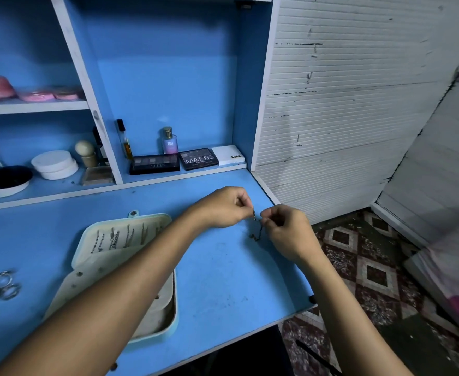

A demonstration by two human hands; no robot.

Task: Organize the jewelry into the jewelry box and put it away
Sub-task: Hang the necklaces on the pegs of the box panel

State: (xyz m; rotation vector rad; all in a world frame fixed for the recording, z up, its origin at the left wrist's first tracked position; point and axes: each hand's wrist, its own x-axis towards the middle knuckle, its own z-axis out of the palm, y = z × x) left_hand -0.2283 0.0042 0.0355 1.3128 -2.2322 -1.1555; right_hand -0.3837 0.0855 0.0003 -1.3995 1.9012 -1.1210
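A thin dark chain (257,229) hangs between my two hands over the right part of the blue desk (222,280). My left hand (222,207) pinches its upper end. My right hand (288,232) pinches it a little lower, and the loose end droops onto the desk. The pale jewelry box (106,256) lies open to the left under my left forearm, with several chains hung in its raised lid. Its lower tray is partly hidden by my arm.
Silver rings and metal pieces (3,286) lie at the desk's left edge. Eyeshadow palettes (198,158), a perfume bottle (170,141) and jars stand on the shelf behind. The desk's right edge drops to a tiled floor (372,280).
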